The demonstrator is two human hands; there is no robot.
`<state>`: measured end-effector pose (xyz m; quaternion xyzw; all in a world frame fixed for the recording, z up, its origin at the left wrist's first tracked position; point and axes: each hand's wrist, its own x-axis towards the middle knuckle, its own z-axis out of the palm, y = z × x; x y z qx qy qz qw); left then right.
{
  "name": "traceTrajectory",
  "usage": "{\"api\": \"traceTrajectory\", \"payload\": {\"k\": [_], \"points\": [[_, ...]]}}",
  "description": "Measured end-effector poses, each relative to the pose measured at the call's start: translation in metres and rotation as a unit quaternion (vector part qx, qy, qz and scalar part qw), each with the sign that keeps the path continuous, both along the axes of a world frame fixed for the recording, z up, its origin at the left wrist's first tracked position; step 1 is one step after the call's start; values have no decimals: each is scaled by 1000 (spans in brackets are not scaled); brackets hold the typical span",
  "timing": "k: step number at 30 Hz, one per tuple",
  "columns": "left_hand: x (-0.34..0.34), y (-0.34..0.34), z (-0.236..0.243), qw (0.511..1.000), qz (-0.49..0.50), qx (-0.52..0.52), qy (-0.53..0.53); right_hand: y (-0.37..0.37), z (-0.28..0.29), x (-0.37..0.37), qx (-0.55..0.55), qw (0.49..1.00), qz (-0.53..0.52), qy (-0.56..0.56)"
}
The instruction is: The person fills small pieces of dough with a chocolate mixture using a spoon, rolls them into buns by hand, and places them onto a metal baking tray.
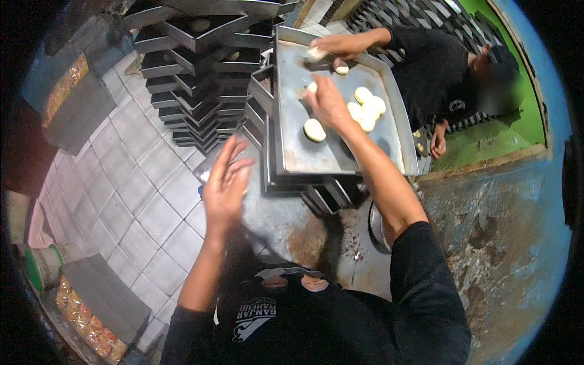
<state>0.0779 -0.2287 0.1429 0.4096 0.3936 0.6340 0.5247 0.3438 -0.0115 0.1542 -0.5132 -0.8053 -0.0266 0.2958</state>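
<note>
My right hand (pixel 328 104) reaches over a metal baking tray (pixel 292 152) at the top of a stack, its fingers closed on a pale dough ball (pixel 311 88). To the left of the tray, my left hand (pixel 225 188) is raised with fingers apart and nothing visible in it, somewhat blurred. A single dough ball (pixel 314 130) lies on the tray below my right hand. Several more dough balls (pixel 368 109) cluster right of my wrist. At the tray's far side, a co-worker's hand (pixel 340 45) holds a piece of dough (pixel 316 55), near another dough ball (pixel 342 70).
Criss-crossed stacks of dark trays (pixel 194 79) rise at the far left. The co-worker (pixel 432 67) in black leans in from the right. A pot (pixel 378 228) partly shows by my right elbow. Packaged goods (pixel 91 319) sit at lower left beside white floor tiles (pixel 140 188).
</note>
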Motion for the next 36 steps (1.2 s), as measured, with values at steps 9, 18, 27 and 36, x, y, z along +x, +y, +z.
{"api": "traceTrajectory", "payload": {"k": [9, 18, 27, 36], "points": [[-66, -11, -38, 988, 58, -78, 122, 30, -47, 5, -125, 980, 106, -117], [-45, 27, -5, 984, 8, 58, 169, -22, 41, 138, -260, 904, -223, 256], [55, 15, 33, 975, -177, 96, 90, -85, 38, 95, -295, 793, -185, 500], [199, -85, 3, 934, -317, -103, -129, -371, 32, 44, 33, 964, -183, 192]]}}
